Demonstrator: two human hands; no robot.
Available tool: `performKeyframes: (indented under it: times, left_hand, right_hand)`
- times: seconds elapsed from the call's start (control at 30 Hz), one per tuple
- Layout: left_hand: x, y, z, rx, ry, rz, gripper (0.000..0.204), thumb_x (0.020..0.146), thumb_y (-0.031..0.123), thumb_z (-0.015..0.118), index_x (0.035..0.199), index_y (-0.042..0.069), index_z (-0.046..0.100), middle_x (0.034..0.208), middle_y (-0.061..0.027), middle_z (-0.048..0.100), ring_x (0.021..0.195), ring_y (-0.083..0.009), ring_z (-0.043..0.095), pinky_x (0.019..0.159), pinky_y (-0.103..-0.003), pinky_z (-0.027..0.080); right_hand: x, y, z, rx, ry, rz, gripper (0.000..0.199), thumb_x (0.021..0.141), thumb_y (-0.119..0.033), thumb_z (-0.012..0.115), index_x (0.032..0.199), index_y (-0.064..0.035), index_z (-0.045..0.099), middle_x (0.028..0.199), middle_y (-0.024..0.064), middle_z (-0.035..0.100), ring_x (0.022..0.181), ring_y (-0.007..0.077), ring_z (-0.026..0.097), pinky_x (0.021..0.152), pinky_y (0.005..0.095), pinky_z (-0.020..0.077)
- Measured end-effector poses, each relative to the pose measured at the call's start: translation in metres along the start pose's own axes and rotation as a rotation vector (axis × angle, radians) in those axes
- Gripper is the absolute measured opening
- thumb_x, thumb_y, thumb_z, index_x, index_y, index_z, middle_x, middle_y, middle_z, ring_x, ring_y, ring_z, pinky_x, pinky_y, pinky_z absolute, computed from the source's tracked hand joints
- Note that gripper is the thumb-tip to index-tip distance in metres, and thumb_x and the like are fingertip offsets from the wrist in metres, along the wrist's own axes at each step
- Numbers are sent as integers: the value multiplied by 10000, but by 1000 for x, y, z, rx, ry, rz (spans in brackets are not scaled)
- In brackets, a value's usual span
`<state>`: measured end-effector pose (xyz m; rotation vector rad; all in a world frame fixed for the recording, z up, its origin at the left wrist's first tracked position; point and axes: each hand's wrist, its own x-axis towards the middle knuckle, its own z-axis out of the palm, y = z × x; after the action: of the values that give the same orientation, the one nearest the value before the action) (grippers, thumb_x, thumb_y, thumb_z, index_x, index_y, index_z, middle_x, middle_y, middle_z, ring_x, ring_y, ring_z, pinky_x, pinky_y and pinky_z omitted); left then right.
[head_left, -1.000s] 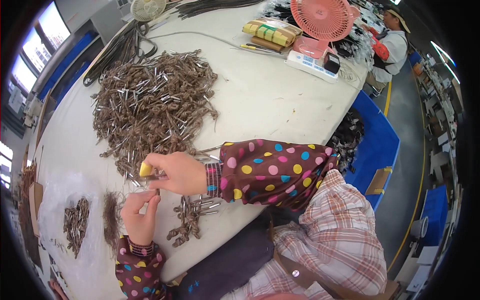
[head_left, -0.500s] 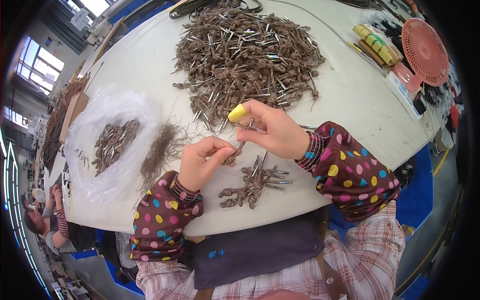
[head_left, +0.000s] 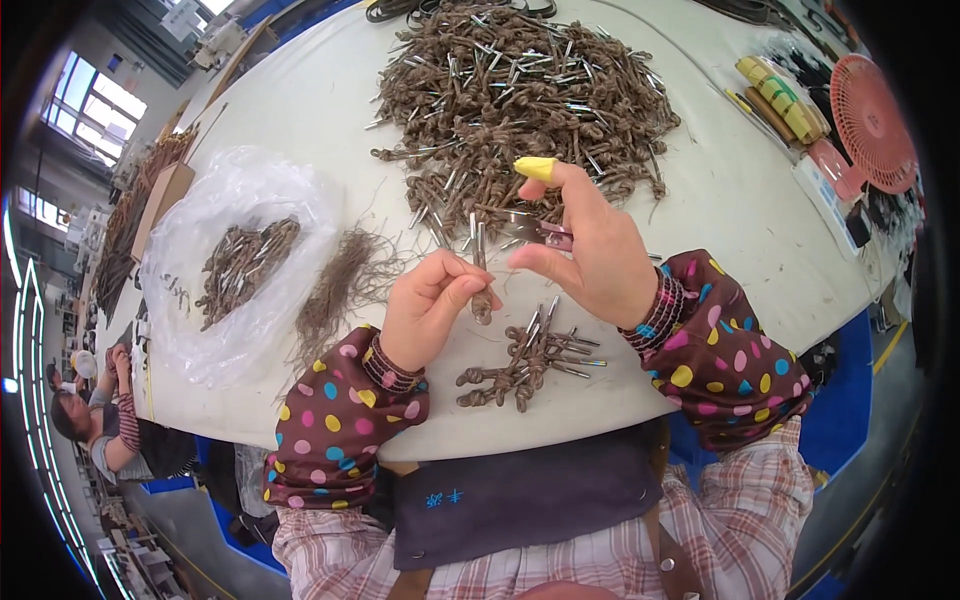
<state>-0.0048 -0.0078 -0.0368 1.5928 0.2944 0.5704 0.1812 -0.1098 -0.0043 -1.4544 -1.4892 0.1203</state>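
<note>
My left hand pinches a short knotted brown cord with two silver metal tips pointing up. Close beside it is my right hand, a yellow wrap on its index finger. Thumb and index are spread apart, while a small pair of thread snips rests in the hand, blades pointing left toward the cord tips. The fingers behind the snips are mostly hidden. Below both hands lies a small group of knotted cords with metal tips, crossing one another on the white table.
A large heap of similar cords covers the far middle. On the left are a clear plastic bag with more cords inside and a tuft of brown thread scraps. A pink fan stands far right; another person sits far left.
My right thumb and index finger have spread apart, and the hand has drawn away from the cord. In my left hand the cord now stands upright, its metal tips showing.
</note>
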Motion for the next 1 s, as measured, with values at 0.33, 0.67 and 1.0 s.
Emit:
performKeyframes:
  times: [0.33, 0.67, 1.0]
  left_hand:
    - [-1, 3, -3, 590, 169, 209, 66, 885, 52, 591, 932, 27, 631, 830, -90, 637, 739, -141, 601, 695, -247, 480]
    - [0, -8, 0, 392, 203, 84, 96, 918, 81, 563, 941, 3, 615, 834, -79, 638, 734, -117, 598, 708, -239, 476]
    - [2, -9, -2, 445, 196, 215, 92, 908, 107, 585, 928, 20, 609, 811, -71, 606, 734, -137, 567, 690, -249, 457]
  right_hand:
    - [-8, -2, 0, -60, -329, 7, 310, 838, -333, 660, 834, -42, 554, 754, 99, 552, 635, 261, 570, 559, 321, 452]
    - [-15, -1, 10, -253, -275, -137, 289, 852, -377, 605, 880, -95, 548, 778, 54, 568, 610, 264, 596, 508, 359, 457]
    - [-11, 1, 9, -122, -299, -10, 271, 864, -367, 595, 848, -99, 557, 786, 50, 585, 647, 277, 601, 534, 369, 463]
